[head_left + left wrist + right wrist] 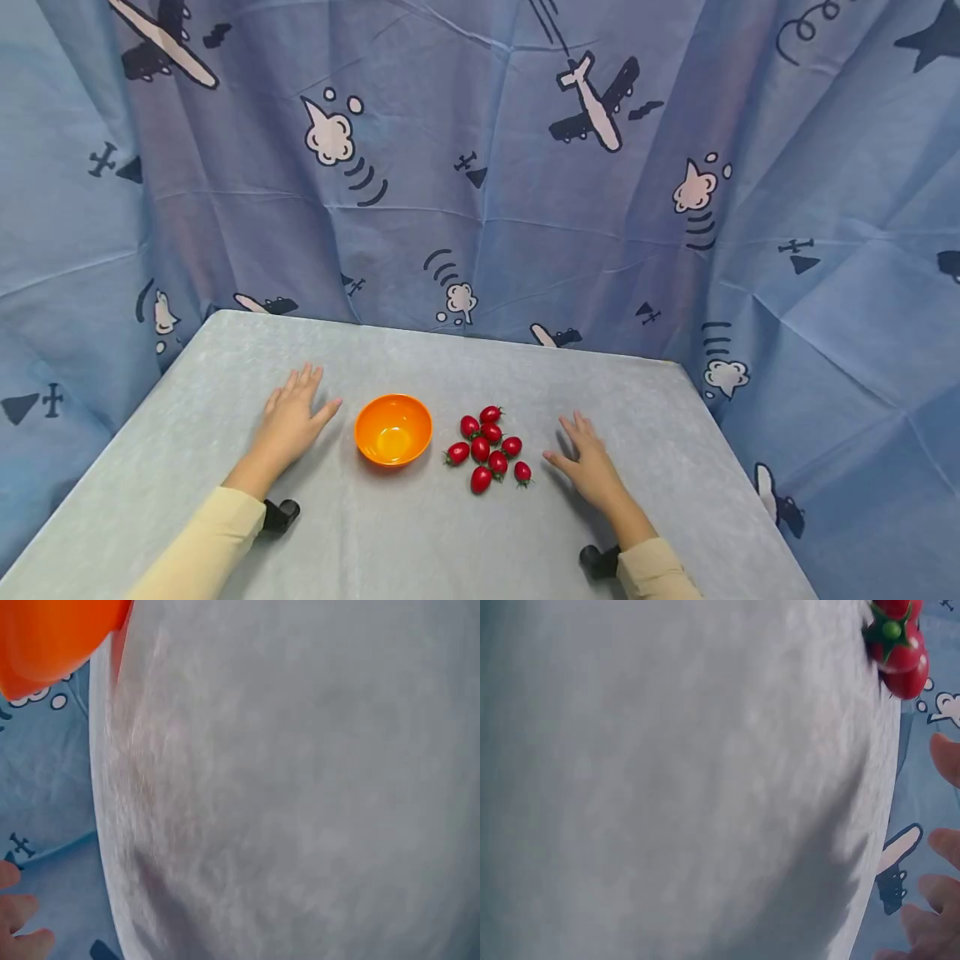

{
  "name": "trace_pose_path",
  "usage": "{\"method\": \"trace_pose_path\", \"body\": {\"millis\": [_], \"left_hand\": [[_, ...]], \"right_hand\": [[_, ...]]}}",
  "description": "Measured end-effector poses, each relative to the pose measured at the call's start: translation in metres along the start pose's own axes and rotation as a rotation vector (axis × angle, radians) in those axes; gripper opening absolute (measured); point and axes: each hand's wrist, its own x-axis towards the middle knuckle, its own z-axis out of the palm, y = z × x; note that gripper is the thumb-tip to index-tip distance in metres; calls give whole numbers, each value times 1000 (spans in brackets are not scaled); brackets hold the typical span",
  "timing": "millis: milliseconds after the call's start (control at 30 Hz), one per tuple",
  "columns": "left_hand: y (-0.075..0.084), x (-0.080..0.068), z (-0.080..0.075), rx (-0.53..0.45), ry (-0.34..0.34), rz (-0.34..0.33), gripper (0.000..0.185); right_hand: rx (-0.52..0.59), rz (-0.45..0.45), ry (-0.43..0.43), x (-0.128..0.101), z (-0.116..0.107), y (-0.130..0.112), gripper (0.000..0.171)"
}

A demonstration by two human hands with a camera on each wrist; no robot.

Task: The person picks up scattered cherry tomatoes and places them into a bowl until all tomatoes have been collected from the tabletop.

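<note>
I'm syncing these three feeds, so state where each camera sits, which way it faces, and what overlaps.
Head: worn on the head, looking forward and down at the table, showing both forearms, left hand and right hand.
Left wrist: skims the tabletop; fingertips show; shares the orange bowl with head.
Right wrist: skims the tabletop; fingertips show; shares the cherry tomatoes with head.

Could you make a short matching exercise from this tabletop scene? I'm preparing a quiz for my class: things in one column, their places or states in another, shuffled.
Column A
1. orange bowl
2. cherry tomatoes
3. left hand
4. right hand

Column B
a. flat on the table, right of the red cluster
b. empty, standing between a hand and the red cluster
c. flat on the table, left of the bowl
d. clustered loose on the table, right of the bowl

Pairs: 1-b, 2-d, 3-c, 4-a
</note>
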Motion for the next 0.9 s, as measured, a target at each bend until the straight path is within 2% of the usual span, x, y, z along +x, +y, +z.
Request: {"method": "trace_pose_path", "body": {"millis": [133,400,567,900], "left_hand": [[1,-7,3,-51,-18,-24,73],[2,-11,8,-183,-3,-39,72],[5,-12,13,-290,-42,-63,71],[14,-13,18,-524,-105,-170,69]], "right_hand": [[30,16,-21,-4,4,-7,78],[93,39,-34,-7,5,-23,78],[131,63,-47,-11,5,-29,76],[248,74,-31,-19,8,-37,73]]}}
